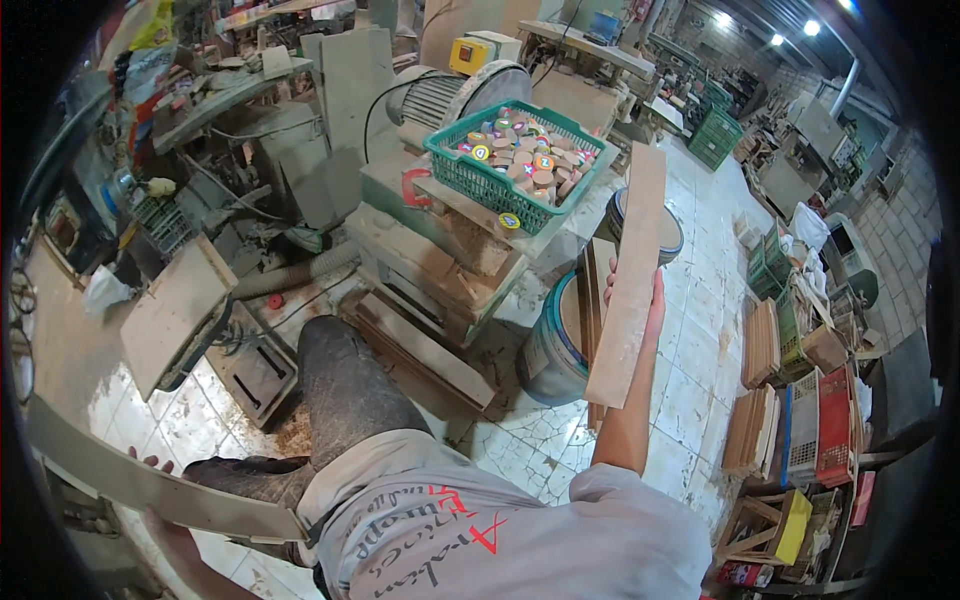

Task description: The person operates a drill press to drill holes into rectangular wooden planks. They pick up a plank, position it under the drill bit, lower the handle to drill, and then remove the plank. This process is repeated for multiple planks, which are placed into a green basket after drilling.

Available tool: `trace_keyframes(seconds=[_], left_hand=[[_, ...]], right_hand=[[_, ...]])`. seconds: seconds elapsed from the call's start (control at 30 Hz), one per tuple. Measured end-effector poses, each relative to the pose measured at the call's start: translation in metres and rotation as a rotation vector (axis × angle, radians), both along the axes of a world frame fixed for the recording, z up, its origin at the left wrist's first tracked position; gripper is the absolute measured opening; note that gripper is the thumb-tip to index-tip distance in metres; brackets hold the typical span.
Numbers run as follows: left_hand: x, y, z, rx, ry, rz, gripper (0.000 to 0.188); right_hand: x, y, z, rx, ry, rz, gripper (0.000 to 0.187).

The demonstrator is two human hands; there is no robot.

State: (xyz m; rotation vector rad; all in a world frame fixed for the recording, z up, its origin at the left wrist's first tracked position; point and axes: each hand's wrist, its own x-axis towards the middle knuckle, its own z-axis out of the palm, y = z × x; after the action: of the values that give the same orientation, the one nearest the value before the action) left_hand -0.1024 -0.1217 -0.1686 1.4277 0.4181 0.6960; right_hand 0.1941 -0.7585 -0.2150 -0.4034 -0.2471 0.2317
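Right of centre: right hand (pixel 652 300) fingers wrapped on wooden plank (pixel 630 275), long axis near-vertical; lower left, left hand (pixel 160 500) gripping second plank (pixel 150 480), lying diagonally.

Round colourful stickers (pixel 509 221) on green basket (pixel 455 170) rim; yellow bag (pixel 152 28) hanging top left.

Even daylight, fisheye-warped dark rim

Right arm: extended forward, forearm bare | right hand (pixel 650 300): raised, fingers curled in a grip | left hand (pixel 160 490): low at left, fingertips showing, gripping.
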Motion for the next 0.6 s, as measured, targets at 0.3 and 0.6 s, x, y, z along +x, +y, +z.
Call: trace_keyframes(seconds=[0.3, 0.6], left_hand=[[0.003, 0.001, -0.009, 0.070, -0.010, -0.045, 0.099], [0.013, -0.014, 0.006, -0.267, -0.405, -0.287, 0.100]], right_hand=[[-0.010, 0.035, 0.026, -0.178, -0.039, -0.190, 0.069], [-0.024, 0.103, 0.041, -0.244, 0.014, -0.026, 0.070]])
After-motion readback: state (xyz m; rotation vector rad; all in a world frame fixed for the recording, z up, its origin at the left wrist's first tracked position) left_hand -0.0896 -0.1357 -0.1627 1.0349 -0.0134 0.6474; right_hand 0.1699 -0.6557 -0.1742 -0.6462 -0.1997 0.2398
